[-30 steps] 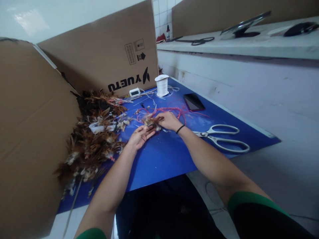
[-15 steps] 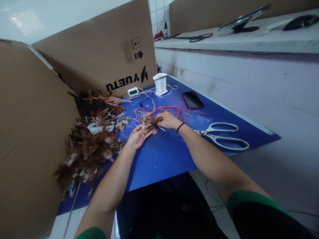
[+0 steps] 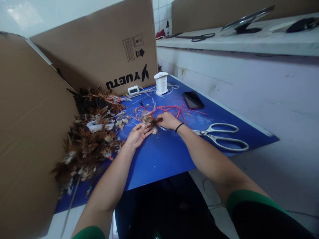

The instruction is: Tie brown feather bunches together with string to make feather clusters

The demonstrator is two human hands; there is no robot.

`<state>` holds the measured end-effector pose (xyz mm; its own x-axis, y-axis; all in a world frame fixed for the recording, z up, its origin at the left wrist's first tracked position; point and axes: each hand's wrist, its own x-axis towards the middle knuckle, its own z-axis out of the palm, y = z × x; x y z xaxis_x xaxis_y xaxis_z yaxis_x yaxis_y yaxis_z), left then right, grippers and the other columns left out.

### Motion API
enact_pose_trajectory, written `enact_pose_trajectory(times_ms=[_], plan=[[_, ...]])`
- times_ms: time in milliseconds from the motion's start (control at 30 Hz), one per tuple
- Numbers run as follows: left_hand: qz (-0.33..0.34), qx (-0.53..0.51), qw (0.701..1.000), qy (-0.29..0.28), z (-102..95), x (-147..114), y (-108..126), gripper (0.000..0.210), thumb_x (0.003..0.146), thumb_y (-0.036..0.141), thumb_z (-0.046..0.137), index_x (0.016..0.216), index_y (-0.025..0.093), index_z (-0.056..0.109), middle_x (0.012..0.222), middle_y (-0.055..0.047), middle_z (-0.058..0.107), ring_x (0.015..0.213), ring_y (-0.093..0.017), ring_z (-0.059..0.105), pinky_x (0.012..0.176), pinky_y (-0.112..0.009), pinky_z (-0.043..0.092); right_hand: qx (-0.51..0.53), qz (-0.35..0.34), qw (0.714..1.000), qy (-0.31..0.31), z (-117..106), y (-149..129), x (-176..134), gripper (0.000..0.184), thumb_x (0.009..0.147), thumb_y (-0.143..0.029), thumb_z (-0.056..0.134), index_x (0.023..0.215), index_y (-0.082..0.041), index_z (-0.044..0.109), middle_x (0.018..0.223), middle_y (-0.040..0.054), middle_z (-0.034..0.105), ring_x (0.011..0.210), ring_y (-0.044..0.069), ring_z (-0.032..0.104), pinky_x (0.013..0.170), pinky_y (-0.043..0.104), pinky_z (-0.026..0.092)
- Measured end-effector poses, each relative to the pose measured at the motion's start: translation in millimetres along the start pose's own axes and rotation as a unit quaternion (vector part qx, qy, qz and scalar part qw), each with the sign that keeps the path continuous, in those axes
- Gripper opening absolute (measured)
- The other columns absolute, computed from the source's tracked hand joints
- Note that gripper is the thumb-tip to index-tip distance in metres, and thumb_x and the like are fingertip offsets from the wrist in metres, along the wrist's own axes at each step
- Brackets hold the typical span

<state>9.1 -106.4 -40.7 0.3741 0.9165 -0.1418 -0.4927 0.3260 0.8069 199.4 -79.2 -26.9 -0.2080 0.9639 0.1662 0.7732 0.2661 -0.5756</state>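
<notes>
My left hand [image 3: 140, 133], palm turned up, holds a small bunch of brown feathers [image 3: 149, 120] above the blue tabletop. The fingers of my right hand [image 3: 167, 120] pinch at the right side of the same bunch; a dark band circles that wrist. Pale fluff shows at the bunch's lower end. Red string [image 3: 171, 108] lies tangled just behind my hands. Large scissors [image 3: 214, 134] with silver handles rest to the right, their blades partly hidden by my right forearm. A heap of brown feather bunches [image 3: 92, 139] spreads at the left.
A white spool [image 3: 161, 83] stands at the back, near a small white device with a dark display [image 3: 133, 90]. A phone [image 3: 193, 100] lies to the right. Cardboard boxes [image 3: 99, 49] wall in the left and back. A ledge [image 3: 236, 41] runs along the right.
Both hands keep almost the same place on the feather bunch. The view has shifted very slightly.
</notes>
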Motion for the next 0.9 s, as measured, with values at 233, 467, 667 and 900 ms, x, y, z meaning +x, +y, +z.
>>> enact_pose_trajectory(times_ms=[233, 467, 667, 900], plan=[[0.0, 0.0, 1.0, 0.011, -0.4, 1.9, -1.4, 0.013, 0.078, 0.011, 0.061, 0.073, 0.014, 0.05, 0.096, -0.012, 0.068, 0.099, -0.023, 0.064, 0.095, -0.048, 0.045, 0.053, 0.004, 0.996, 0.07, -3.5, 3.6, 0.6, 0.019, 0.064, -0.008, 0.058, 0.076, -0.017, 0.069, 0.069, -0.0007, 0.067, 0.064, 0.011, 0.06, 0.063, 0.02, 0.043], [0.005, -0.003, 1.0, -0.001, -0.4, 1.7, -2.1, 0.009, 0.078, 0.01, 0.06, 0.078, 0.014, 0.051, 0.095, -0.011, 0.068, 0.096, -0.023, 0.065, 0.094, -0.048, 0.045, 0.067, -0.056, 0.995, 0.043, 1.7, -4.4, -1.0, 0.013, 0.07, -0.015, 0.06, 0.08, -0.017, 0.069, 0.073, 0.0001, 0.067, 0.065, 0.01, 0.057, 0.063, 0.02, 0.041], [0.001, 0.01, 1.0, 0.004, 1.0, 0.3, -0.9, 0.011, 0.077, 0.01, 0.061, 0.076, 0.013, 0.051, 0.097, -0.012, 0.068, 0.097, -0.024, 0.065, 0.095, -0.048, 0.045, 0.161, -0.035, 0.982, 0.094, -3.0, -4.3, 1.1, 0.008, 0.072, -0.017, 0.062, 0.075, -0.014, 0.069, 0.071, 0.0016, 0.067, 0.065, 0.011, 0.059, 0.062, 0.021, 0.044], [-0.004, 0.014, 1.0, 0.011, 3.5, -1.2, 0.5, 0.012, 0.075, 0.011, 0.064, 0.075, 0.013, 0.052, 0.097, -0.012, 0.068, 0.099, -0.024, 0.064, 0.097, -0.047, 0.043, 0.204, -0.068, 0.97, 0.116, -1.6, -6.3, 1.3, 0.007, 0.071, -0.016, 0.06, 0.074, -0.014, 0.067, 0.072, 0.0019, 0.068, 0.068, 0.012, 0.06, 0.065, 0.023, 0.045]])
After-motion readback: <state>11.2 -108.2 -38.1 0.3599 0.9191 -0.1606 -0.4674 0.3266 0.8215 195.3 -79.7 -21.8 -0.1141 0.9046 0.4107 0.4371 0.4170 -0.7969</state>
